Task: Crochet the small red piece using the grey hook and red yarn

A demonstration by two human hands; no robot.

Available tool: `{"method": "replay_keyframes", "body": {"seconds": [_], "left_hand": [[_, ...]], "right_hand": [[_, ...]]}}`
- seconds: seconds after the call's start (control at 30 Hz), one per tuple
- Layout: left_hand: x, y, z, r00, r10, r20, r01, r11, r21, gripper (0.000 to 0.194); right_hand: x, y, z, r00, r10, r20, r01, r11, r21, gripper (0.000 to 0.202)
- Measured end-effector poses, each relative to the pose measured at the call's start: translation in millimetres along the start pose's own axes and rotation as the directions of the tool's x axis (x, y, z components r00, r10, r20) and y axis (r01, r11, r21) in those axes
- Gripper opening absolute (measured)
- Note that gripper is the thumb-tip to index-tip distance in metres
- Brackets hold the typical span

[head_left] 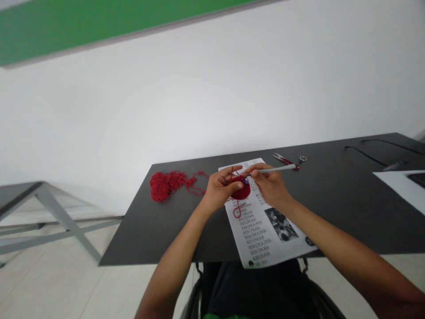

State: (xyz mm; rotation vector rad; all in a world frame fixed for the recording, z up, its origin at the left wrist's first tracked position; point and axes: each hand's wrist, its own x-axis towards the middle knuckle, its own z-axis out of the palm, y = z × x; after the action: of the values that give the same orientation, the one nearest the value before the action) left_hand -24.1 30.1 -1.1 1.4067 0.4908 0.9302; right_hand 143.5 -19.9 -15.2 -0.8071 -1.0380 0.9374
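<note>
Pinched between the fingers of my left hand [219,188] is a round red crochet piece [242,191], with a strand of red yarn over the raised index finger. My right hand [269,185] grips a crochet hook [278,169] with a light grey handle; its tip is at the top edge of the piece. A small purple item [245,180] sits at that edge, too small to make out. A loose yarn tail hangs below the piece, over a printed pattern sheet [247,241]. The red yarn ball [160,187] lies to the left, with tangled strands trailing towards my left hand.
Red-handled scissors [286,160] and a small metal ring-like item [303,159] lie beyond my right hand. On the right of the dark table [133,239] are eyeglasses [393,166] and a white sheet [403,188] under a dark object. A white wall stands behind.
</note>
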Motion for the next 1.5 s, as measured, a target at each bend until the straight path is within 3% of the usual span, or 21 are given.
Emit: {"method": "replay_keyframes", "body": {"seconds": [0.2, 0.63, 0.8, 1.1, 1.27, 1.5], "left_hand": [[-0.6, 2.6, 2.3, 0.999, -0.036, -0.006, 0.036, 0.999, -0.017, 0.077], [-3.2, 5.6, 4.4, 0.997, -0.072, -0.004, 0.072, 0.997, -0.034, 0.083], [-2.3, 5.7, 4.9, 0.997, -0.075, -0.017, 0.075, 0.997, -0.031, 0.082], [-2.4, 3.0, 4.7, 0.996, -0.065, -0.061, 0.068, 0.997, 0.041, 0.081], [-2.6, 0.3, 5.9, 0.996, -0.049, -0.079, 0.054, 0.996, 0.064, 0.081], [-3.8, -1.4, 10.5, 0.994, -0.045, -0.094, 0.043, 0.999, -0.031, 0.074]], "right_hand": [[-3.8, -10.8, 1.4, 0.990, -0.142, -0.018, 0.135, 0.968, -0.211, 0.035], [-4.4, -16.7, -6.3, 0.960, -0.272, 0.064, 0.278, 0.905, -0.322, 0.029], [-4.1, -16.0, -6.9, 0.926, -0.358, 0.120, 0.377, 0.851, -0.367, 0.026], [-2.4, -11.1, -12.3, 0.804, -0.488, 0.338, 0.594, 0.661, -0.458, 0.007], [-2.8, -6.6, -14.0, 0.727, -0.538, 0.426, 0.686, 0.572, -0.449, 0.009], [0.1, -10.7, -11.9, 0.557, -0.601, 0.573, 0.815, 0.263, -0.516, 0.015]]}}
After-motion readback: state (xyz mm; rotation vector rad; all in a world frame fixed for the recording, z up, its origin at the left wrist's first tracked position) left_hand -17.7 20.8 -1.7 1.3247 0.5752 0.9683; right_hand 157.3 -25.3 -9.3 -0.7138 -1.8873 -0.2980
